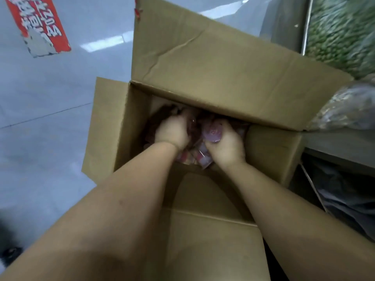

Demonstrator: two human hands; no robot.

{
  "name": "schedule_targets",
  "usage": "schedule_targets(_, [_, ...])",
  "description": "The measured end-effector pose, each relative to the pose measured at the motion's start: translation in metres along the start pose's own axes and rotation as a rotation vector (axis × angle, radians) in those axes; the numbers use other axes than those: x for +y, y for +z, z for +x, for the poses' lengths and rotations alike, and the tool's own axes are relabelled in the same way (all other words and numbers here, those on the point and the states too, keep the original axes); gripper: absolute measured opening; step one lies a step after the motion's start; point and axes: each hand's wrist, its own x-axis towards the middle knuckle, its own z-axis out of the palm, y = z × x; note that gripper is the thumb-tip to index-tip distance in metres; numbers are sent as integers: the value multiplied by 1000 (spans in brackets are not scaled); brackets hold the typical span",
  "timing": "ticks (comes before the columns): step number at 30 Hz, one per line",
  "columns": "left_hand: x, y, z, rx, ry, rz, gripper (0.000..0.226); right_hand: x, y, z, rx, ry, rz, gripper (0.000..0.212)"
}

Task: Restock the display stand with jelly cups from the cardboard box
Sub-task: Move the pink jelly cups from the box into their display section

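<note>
Deep inside the cardboard box (203,63) on the floor, my left hand (172,132) and right hand (227,142) curl around jelly cups (212,131) — gathering, nothing yet stocked; display stand unseen.

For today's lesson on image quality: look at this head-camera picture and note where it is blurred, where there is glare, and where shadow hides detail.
Head view: motion blur smears the green goods at upper right; ceiling lights glare off the glossy floor; the cardboard box interior is shadowed, so the jelly cups under the left hand and right hand look murky; wide-angle distortion enlarges the forearms.
</note>
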Motion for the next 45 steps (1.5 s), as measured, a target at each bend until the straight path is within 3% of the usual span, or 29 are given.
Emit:
schedule_targets(5, [16, -72, -96, 64, -183, -494, 32, -34, -48, -86, -6, 120, 361, 52])
schedule_targets(9, [53, -160, -204, 15, -295, -953, 45, -94, -121, -177, -39, 136, 638, 46])
schedule_targets(11, [77, -212, -255, -20, -260, -1083, 53, -129, -172, -226, -35, 83, 734, 44])
schedule_targets(14, [122, -290, -320, -134, -58, -1226, 55, -179, -263, -299, 56, -71, 832, 45])
schedule_targets(20, [248, -404, -417, -330, 484, -1131, 45, -216, -421, -425, 353, -351, 888, 53])
schedule_targets(27, [409, -414, -493, -347, 939, -850, 53, -163, -538, -516, 784, -405, 1132, 50])
schedule_targets(32, [489, -380, -533, -500, 1022, -757, 33, -104, -591, -548, 964, -383, 1033, 50])
schedule_targets(35, [525, -355, -549, -552, 1086, -702, 32, -64, -619, -558, 1038, -367, 925, 50])
schedule_targets(39, [561, -324, -554, -460, 1160, -635, 44, -15, -646, -561, 1085, -327, 847, 50])
schedule_targets(45, [595, -302, -548, -218, 1185, -374, 64, 35, -658, -543, 1024, -153, 710, 58])
